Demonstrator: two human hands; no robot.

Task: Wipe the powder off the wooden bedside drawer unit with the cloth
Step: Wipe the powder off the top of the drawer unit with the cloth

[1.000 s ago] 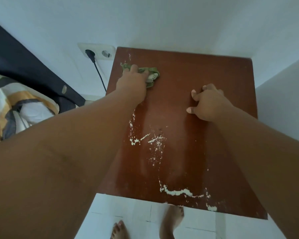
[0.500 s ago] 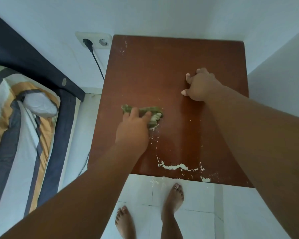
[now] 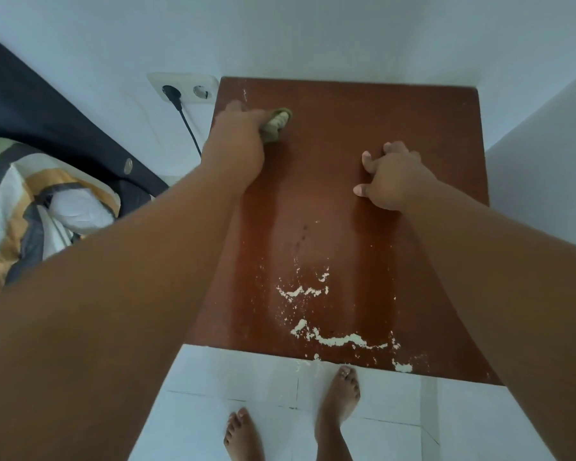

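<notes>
The wooden bedside drawer unit [image 3: 396, 104] shows its reddish-brown top from above. My left hand [image 3: 236, 141] is shut on a bunched green cloth [image 3: 276, 123] and presses it on the top near the far left corner. My right hand [image 3: 393, 178] rests on the top right of centre, fingers curled and spread, holding nothing. White powder [image 3: 333, 339] lies in streaks near the front edge, with another patch [image 3: 303, 291] a little farther in. A thin powder trace [image 3: 245, 94] runs by the far left corner.
A wall socket [image 3: 183, 89] with a black plug and cable sits left of the unit. A bed with striped bedding [image 3: 30, 207] and a dark headboard is at the left. White walls close in behind and at the right. My bare feet [image 3: 336, 400] stand on white tiles.
My left hand has carried the cloth from the middle of the top back up to the far left corner. A new powder streak lies mid-front. My right hand stayed planted.
</notes>
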